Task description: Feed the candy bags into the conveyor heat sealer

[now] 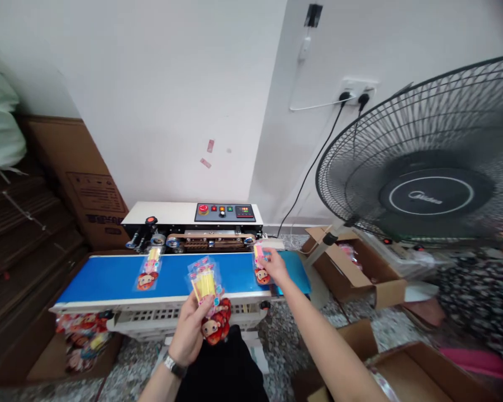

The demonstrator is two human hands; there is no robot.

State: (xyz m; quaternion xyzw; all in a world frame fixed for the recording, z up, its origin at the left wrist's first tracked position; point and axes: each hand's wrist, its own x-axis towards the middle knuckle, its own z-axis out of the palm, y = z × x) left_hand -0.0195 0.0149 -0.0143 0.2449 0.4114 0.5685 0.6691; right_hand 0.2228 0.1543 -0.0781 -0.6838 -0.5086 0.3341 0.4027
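Observation:
My left hand [189, 329] is closed on a fanned stack of clear plastic packets [205, 282], held in front of the belt. They show yellow sticks above and a red-haired cartoon character below. My right hand [275, 267] pinches the side of a single packet [261, 275] with a pink top, at the right end of the blue conveyor belt [230, 271]. This packet stands at the sealing machine [171, 215], its top edge close to the sealing slot. Another packet [147, 279] lies on the belt toward the left, beside the machine's rollers.
A large fan [430, 192] stands on the right. Open cardboard boxes [352, 279] sit below it, another box [423, 368] at lower right. At lower left a box [54, 357] holds several packets. Flattened cardboard [79, 178] leans on the left wall. Part of another person [478, 301] shows far right.

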